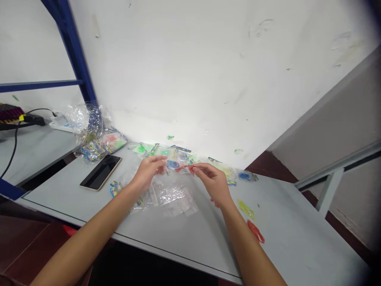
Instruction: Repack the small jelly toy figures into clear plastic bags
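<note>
My right hand pinches a thin red rubbery piece between thumb and fingers, above the middle of the table. To its left, my left hand has its fingers stretched out, slightly blurred, with nothing visible in them. Beneath and between the hands lie empty-looking clear plastic bags. Just beyond the fingers, a blue piece in clear wrapping sits in a row of small packets. By my right forearm rest a yellow rubbery piece and a red rubbery loop.
A black-screened phone lies at the left. Behind it are piled bags of colourful packets. More wrapped packets line the white wall. A blue metal frame rises at the left; a grey rail stands at the right.
</note>
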Motion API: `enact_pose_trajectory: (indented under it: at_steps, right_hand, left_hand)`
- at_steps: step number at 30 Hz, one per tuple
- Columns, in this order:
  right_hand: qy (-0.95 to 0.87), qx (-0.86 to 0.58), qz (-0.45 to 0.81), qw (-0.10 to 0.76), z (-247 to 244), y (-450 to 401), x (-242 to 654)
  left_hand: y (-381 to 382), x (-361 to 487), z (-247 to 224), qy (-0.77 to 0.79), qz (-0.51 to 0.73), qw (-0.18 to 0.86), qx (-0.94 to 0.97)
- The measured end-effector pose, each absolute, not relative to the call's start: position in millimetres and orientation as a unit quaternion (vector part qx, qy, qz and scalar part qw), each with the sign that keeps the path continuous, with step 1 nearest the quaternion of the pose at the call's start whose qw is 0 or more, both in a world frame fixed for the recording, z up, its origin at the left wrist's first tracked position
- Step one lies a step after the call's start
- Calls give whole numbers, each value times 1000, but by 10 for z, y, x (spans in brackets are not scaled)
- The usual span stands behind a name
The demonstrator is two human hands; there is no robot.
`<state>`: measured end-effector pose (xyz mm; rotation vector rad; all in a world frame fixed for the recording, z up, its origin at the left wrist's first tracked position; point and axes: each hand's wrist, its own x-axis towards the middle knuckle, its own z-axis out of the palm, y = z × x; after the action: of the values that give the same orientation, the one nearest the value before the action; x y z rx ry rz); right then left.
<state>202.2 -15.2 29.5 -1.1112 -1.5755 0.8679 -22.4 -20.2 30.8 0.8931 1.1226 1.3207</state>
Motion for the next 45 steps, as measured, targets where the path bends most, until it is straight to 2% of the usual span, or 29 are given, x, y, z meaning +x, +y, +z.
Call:
enact_pose_trajectory:
  at_steps: [3,5,8,13,17,24,31,41,43,45]
  right_hand:
    - [-653,-486,340,472,416,-160,2213]
    - [-653,-501,344,453,513,-185,2395]
    - [-648,-508,379,423,644,-263,2762]
    - [-615,-585,422,318,740,-516,3441]
    - [-583,-596,495,246,726,-626,3896]
    - [-541,-632,543,110,532,-417,4308]
    - [-614,-702,362,2,466,-129,4217]
    - [-625,-734,247,-99,413,97,4165]
    - [-637,-738,204,-90,451,148,4024]
    - [-661,-735,145,-46,442,213,3784]
  left_hand:
    - [-467,-147,288,461,427,604,491]
    - [-558,-89,267,478,329,592,559]
    - [-553,11,229,521,267,476,656]
    - [-450,157,81,528,197,257,785]
    - [-381,178,-57,524,226,163,805]
    - [-309,127,-147,514,329,126,782]
    - [-322,74,-108,531,347,154,758]
    - [-221,-5,-181,547,366,121,743]
    - [-202,-10,-188,550,371,112,740]
    - [-193,-7,-201,546,377,94,742]
